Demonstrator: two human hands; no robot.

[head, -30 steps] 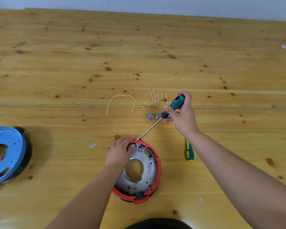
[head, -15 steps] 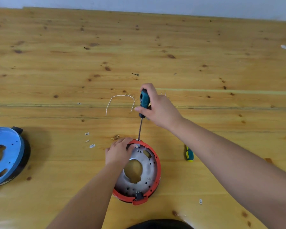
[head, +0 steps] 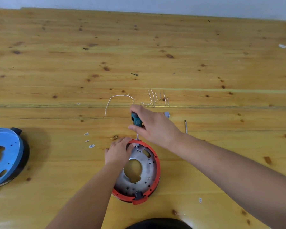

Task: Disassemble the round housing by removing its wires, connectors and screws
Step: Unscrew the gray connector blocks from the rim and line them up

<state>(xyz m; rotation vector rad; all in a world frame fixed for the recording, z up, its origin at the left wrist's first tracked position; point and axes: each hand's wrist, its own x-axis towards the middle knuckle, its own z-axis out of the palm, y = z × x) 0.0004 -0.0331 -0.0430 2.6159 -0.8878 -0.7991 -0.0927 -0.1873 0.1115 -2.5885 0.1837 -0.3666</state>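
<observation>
The round housing, a silver disc with a red rim and a large centre hole, lies on the wooden table near its front edge. My left hand holds the housing's far left rim, fingers curled over the edge. My right hand grips a teal-handled screwdriver almost upright, its tip on a small connector at the housing's far rim. A black connector sits at the near rim. Removed white wires and several short wire pieces lie beyond the hands.
A blue round housing lies at the left table edge. Small white bits lie left of the red housing. A grey connector and a second screwdriver's shaft show behind my right arm. A white bit lies front right.
My right hand swung the screwdriver from slanting right to nearly upright, then lowered it closer to the housing's far rim. My left hand stayed on the rim.
</observation>
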